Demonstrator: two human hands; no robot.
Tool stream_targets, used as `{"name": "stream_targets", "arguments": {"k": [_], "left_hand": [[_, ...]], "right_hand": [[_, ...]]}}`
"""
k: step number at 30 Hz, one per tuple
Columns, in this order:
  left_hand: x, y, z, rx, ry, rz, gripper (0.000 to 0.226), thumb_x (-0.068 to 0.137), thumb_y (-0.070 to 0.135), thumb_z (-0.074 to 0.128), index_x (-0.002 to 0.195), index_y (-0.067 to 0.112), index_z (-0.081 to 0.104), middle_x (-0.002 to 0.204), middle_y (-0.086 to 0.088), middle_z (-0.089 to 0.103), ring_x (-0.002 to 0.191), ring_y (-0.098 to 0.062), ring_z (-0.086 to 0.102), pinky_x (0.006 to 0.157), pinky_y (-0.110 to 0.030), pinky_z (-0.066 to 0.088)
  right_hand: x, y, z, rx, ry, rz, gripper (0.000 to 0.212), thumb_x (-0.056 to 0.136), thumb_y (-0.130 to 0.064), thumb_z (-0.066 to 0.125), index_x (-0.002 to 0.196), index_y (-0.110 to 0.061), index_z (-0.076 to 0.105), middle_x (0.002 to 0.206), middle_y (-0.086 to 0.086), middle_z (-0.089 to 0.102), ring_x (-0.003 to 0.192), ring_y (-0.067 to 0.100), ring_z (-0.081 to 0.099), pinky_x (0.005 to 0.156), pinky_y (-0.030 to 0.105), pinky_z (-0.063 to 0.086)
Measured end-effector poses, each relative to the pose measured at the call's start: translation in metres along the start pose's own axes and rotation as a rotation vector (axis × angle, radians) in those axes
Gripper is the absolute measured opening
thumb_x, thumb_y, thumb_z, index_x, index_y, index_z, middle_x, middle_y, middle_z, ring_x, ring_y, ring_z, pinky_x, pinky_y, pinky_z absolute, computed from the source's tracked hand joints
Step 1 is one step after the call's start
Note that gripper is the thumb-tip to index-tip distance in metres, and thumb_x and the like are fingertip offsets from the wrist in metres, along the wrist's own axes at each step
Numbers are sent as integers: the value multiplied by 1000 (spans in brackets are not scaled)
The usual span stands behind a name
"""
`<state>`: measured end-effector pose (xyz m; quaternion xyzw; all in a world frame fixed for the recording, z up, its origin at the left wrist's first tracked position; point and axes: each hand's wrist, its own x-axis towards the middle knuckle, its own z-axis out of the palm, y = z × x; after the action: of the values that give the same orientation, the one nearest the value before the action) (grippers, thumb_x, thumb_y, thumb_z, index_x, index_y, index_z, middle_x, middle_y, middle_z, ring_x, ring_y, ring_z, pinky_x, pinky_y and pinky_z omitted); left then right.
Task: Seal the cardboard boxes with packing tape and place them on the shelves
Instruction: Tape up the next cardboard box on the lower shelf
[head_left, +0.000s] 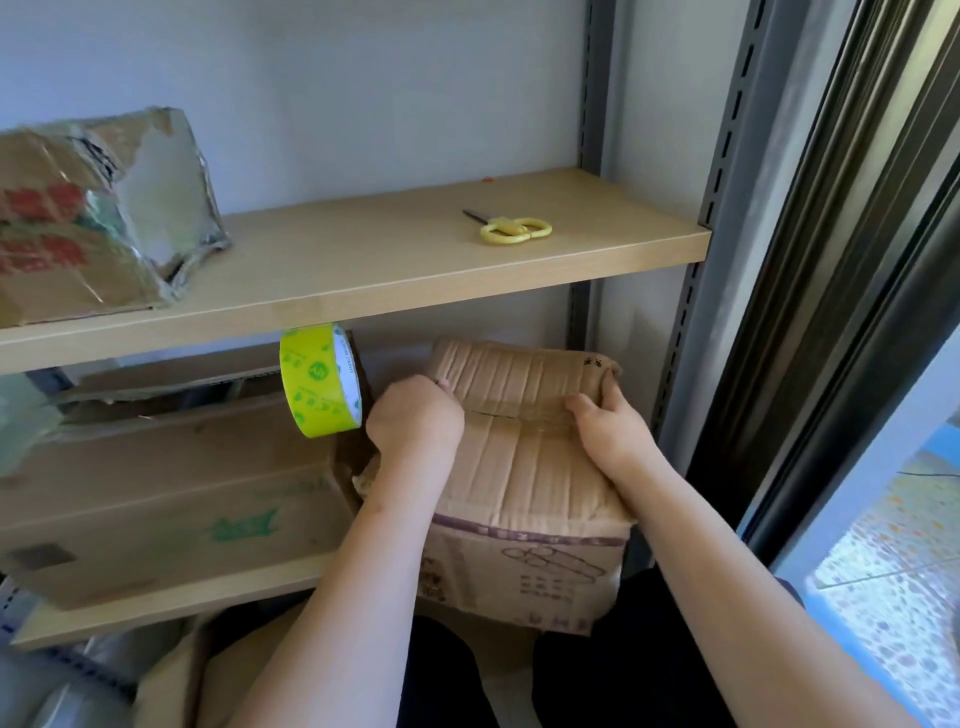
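The person is working at a shelving unit set against a pale wall, with grey slotted metal uprights (719, 171) running up its right side. A dark window or door frame (852, 260) is standing just to the right, and patterned flooring (893, 561) is showing beyond it.

The small cardboard box (524, 467) is sitting at the right end of the lower wooden shelf (171, 603), its front overhanging the shelf edge toward the person. Its top flaps are lying closed and creased with ribs. The left hand (415, 421) is resting at the left end of the flap seam with fingers curled inward; whether it is pinching tape or the flap cannot be told. The right hand (608, 421) is pressing on the right end of the seam, fingers bent over the rear flap and gripping it.

A roll of green packing tape (319, 382) is standing on edge just left of the left hand, against the larger cardboard box (171, 488), which is occupying the left of the lower shelf with its flaps open.

On the upper wooden shelf (363, 270), a torn, taped box with red print (98, 213) is sitting at the left end. Yellow-handled scissors (511, 228) are lying flat toward the right, well apart from it.
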<state>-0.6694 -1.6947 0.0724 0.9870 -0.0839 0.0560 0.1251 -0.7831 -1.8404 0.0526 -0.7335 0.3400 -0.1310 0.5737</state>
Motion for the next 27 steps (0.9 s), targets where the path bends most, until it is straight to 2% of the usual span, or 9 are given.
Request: {"name": "stream_targets", "arguments": {"k": [5, 8, 11, 14, 17, 19, 22, 25, 27], "left_hand": [[-11, -24, 7, -134, -85, 42, 57, 104, 49, 28, 126, 2, 51, 122, -21, 62, 113, -39, 59, 81, -38, 44], [-14, -32, 12, -128, -65, 69, 55, 104, 50, 26, 121, 5, 50, 114, -19, 65, 105, -39, 62, 74, -37, 43], [-1, -28, 9, -158, -60, 100, 53, 103, 50, 30, 114, 6, 58, 110, -17, 66, 103, -37, 62, 73, -35, 42], [24, -16, 10, -185, -106, 183, 53, 102, 52, 33, 112, 9, 62, 111, -14, 67, 103, -35, 62, 83, -38, 51], [36, 1, 2, -228, -122, 282, 46, 104, 46, 33, 120, 14, 62, 123, -13, 65, 114, -33, 59, 97, -44, 49], [23, 3, 3, -232, 0, 315, 43, 104, 38, 35, 134, 17, 59, 145, -11, 51, 138, -30, 42, 116, -44, 30], [-60, 0, 14, -441, 383, 103, 58, 98, 35, 42, 149, 7, 39, 162, -17, 22, 151, -31, 15, 122, -43, 8], [-119, 22, 32, -929, 79, -247, 91, 93, 44, 40, 154, 2, -13, 163, -20, -13, 152, -33, -4, 122, -45, 8], [-114, 37, 45, -1003, -53, -322, 102, 92, 49, 44, 148, 13, -33, 163, -13, -20, 152, -29, -8, 122, -50, 12]], "right_hand": [[-6, 11, -6, -3, 4, -41, 70, 96, -48, 49, 157, -31, 19, 155, 2, 35, 137, 27, 41, 110, 40, 38], [-6, 23, -9, 219, 82, -14, 51, 102, -39, 43, 150, -22, 38, 142, -3, 47, 121, 19, 48, 95, 31, 37], [3, 27, -10, 282, 181, -22, 48, 102, -28, 42, 149, -33, 34, 149, 5, 42, 133, 25, 45, 109, 37, 36], [15, 28, -2, 365, 111, -17, 53, 98, -34, 39, 143, -59, 29, 149, -2, 46, 131, 26, 49, 113, 48, 37], [37, 36, 2, 354, 168, -33, 58, 97, -42, 34, 154, -42, 20, 157, -1, 34, 142, 27, 37, 117, 50, 30], [47, 35, 3, 319, 206, -13, 61, 94, -46, 33, 154, -37, 23, 159, 1, 30, 143, 29, 34, 117, 52, 29], [52, 27, 4, 318, 213, 4, 55, 95, -45, 33, 150, -37, 31, 152, 2, 39, 133, 29, 44, 113, 51, 35], [54, 20, 5, 300, 230, 25, 47, 101, -34, 35, 148, -30, 34, 138, 8, 54, 122, 33, 53, 106, 47, 41], [51, 21, 3, 245, 260, 12, 45, 104, -30, 34, 149, -25, 34, 139, 13, 54, 123, 36, 52, 105, 44, 42]]}}
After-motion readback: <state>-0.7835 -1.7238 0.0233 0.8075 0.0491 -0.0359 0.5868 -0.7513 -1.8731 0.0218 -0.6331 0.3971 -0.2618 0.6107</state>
